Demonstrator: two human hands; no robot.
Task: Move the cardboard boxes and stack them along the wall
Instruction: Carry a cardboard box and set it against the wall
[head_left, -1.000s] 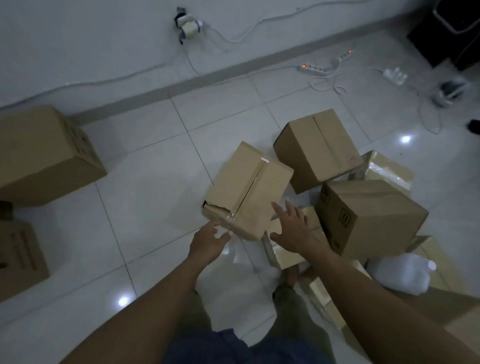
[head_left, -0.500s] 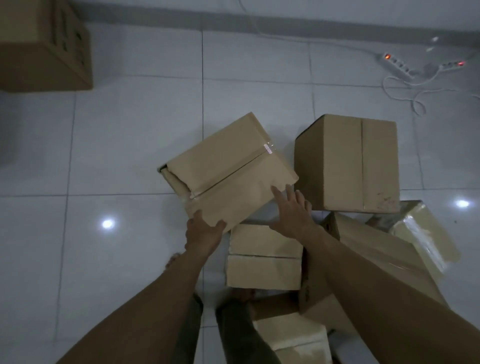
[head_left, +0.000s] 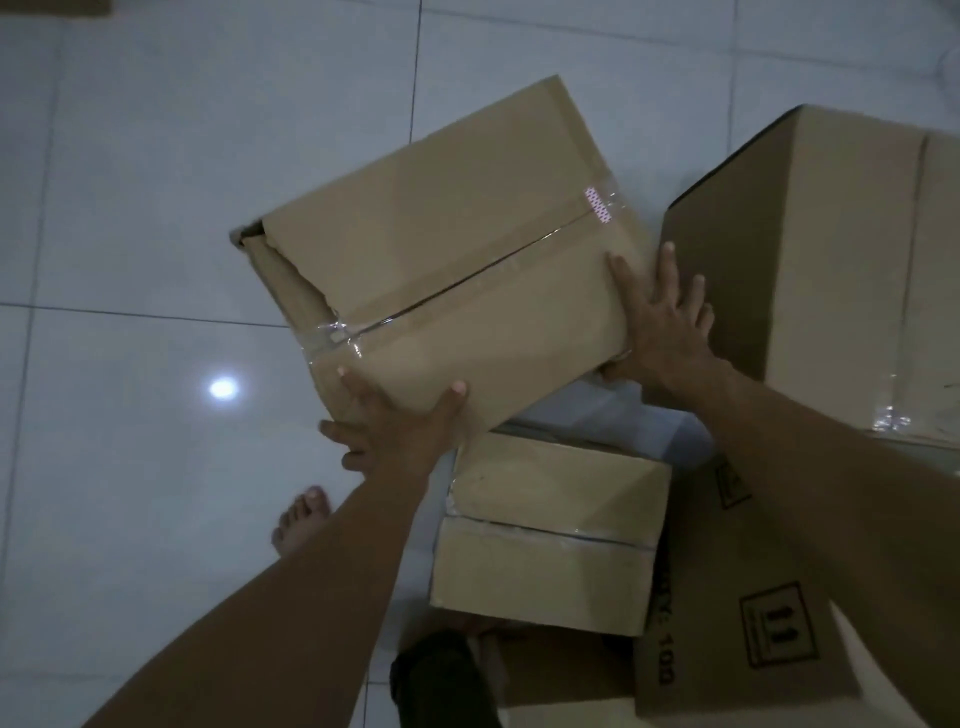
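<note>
taped box (head_left: 467, 260): near corner clasped in left hand (head_left: 400, 421) grip.
right hand (head_left: 660, 322): spread flat, seemingly pressed against its right edge.

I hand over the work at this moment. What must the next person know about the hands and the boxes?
Left hand grips the near corner of the taped box; right hand presses flat on its right edge. Its opposite end is torn open.
Small box, tall box and printed box lie on the floor.
None of these is stacked yet.
Left: carry all to the wall, out of view, and stack.
</note>
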